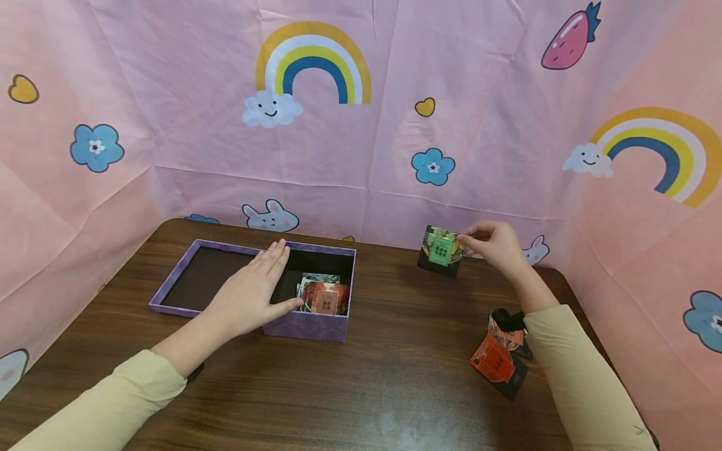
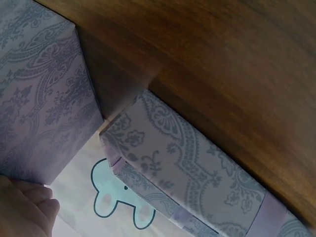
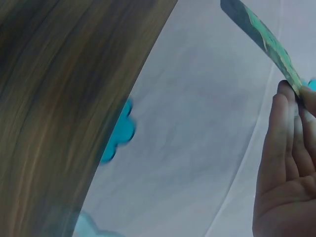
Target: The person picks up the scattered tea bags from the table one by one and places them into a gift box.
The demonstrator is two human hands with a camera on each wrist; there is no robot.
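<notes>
My right hand (image 1: 497, 245) pinches a green and black sachet (image 1: 442, 250) by its right edge, above the far right part of the table. In the right wrist view the same sachet (image 3: 269, 42) shows edge-on between thumb and fingers. My left hand (image 1: 248, 293), fingers straight, rests on the left side of a purple patterned box (image 1: 307, 327) and covers part of it. Inside the box stand several sachets (image 1: 327, 299), a red one in front; the rest are partly hidden. Two red and black sachets (image 1: 496, 362) lie overlapping near my right forearm.
The purple lid (image 1: 172, 279), dark inside, lies upturned at the left of the box. All this is on a brown wooden table (image 1: 389, 382). A pink printed cloth (image 1: 389, 138) hangs behind the table and along both sides.
</notes>
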